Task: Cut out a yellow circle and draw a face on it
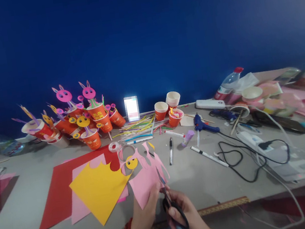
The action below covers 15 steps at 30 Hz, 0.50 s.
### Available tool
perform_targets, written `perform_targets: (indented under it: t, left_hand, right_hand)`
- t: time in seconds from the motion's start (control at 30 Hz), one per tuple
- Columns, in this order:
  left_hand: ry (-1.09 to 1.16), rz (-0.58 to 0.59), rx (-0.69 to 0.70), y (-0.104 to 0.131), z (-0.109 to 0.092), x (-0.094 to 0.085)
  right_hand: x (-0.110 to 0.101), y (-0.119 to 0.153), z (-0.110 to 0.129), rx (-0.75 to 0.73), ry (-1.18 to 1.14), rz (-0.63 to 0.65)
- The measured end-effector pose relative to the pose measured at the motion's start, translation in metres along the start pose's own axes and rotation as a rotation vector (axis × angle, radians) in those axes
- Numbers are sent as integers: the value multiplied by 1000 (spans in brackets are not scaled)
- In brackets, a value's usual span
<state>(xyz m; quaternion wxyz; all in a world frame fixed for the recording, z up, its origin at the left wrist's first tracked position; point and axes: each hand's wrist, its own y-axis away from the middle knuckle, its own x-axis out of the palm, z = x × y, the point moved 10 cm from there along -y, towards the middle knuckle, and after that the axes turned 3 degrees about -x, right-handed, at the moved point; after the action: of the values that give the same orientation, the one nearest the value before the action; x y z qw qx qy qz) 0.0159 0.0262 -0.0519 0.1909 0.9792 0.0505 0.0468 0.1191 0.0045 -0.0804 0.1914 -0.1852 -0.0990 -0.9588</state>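
My left hand grips a pink sheet of paper by its lower right part; strips and curved cuts run along its top edge. In my right hand is a pair of scissors with black handles, the fingers in the loops. Its blades lie against the right side of the pink paper. A round yellow paper face rests just beyond the paper. To the left, yellow paper with scalloped cutouts overlaps pink and red sheets.
Red cups with paper animal faces stand at the back left. White-rimmed paper cups are behind the middle. A blue glue gun, a pen, a marker, a purple glue stick and a power strip with cables lie rightward.
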Motion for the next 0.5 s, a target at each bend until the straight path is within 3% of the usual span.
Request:
perform_targets:
  t: [0.5]
  left_hand:
    - [24,27,-11,1,-1,3]
  right_hand:
    - [0,-3,-2,-8,21,0]
